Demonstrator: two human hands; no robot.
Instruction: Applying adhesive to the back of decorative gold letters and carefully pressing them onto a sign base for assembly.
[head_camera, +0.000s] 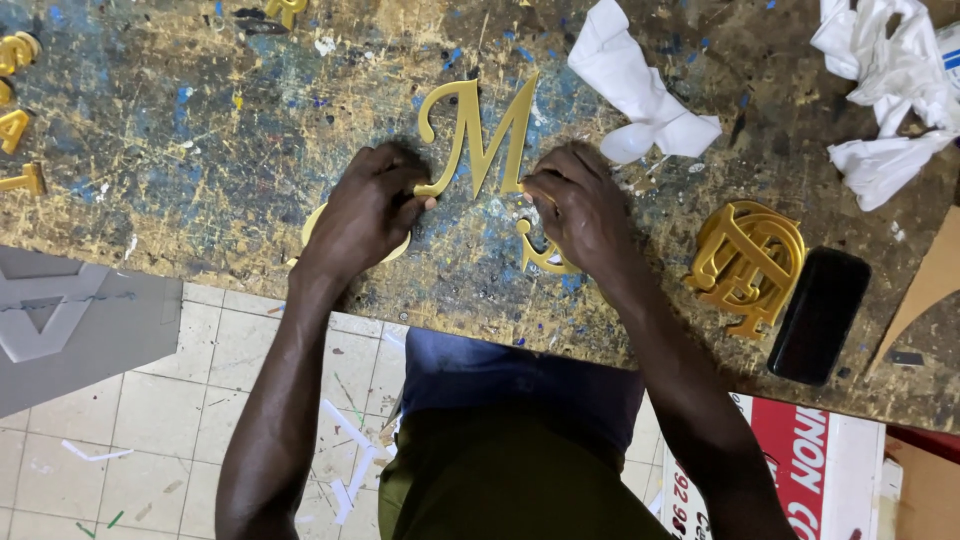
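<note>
A gold script letter piece (478, 132) lies flat on the paint-stained wooden workbench (230, 150). My left hand (365, 212) pinches its lower left foot, and a pale round piece (312, 222) shows partly under that hand. My right hand (578, 205) pinches the letter's lower right stroke. Just below my right hand lies a small gold curled piece (538, 255), partly hidden by the hand.
A gold interlaced monogram (747, 262) and a black phone (820, 313) lie at the right near the bench edge. White crumpled cloths lie at the back (640, 90) and far right (890, 90). Small gold letters (14, 90) sit at the left. Grey board (70, 320) leans below.
</note>
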